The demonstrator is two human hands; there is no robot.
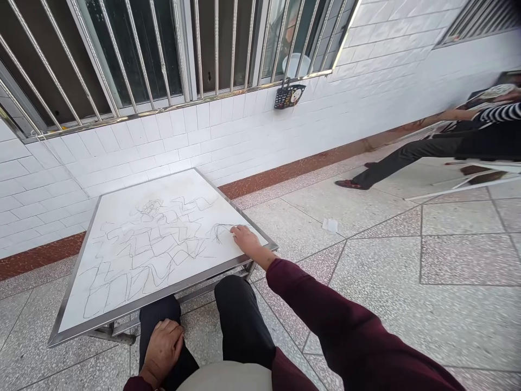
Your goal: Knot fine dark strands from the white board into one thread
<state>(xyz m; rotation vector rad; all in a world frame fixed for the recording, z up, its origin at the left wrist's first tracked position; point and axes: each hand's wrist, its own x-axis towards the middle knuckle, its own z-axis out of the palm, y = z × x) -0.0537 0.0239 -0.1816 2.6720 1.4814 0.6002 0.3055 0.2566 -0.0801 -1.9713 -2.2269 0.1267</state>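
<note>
The counter has a smooth matt white top scribbled with thin dark lines inside a shiny metal rim, beside glossy white wall tiles and speckled polished stone floor.

Place: paved yard or porch outside a house. Evidence: white tiled wall with a barred window; stone-chip floor tiles; low metal-framed table; small basket hung on the bars; another person seated nearby.

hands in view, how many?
2 clear. Right hand rests on the white tabletop beside the scribbles; left hand sits on the left knee. The seated person far right shows a forearm; their hands may be hidden.
</note>
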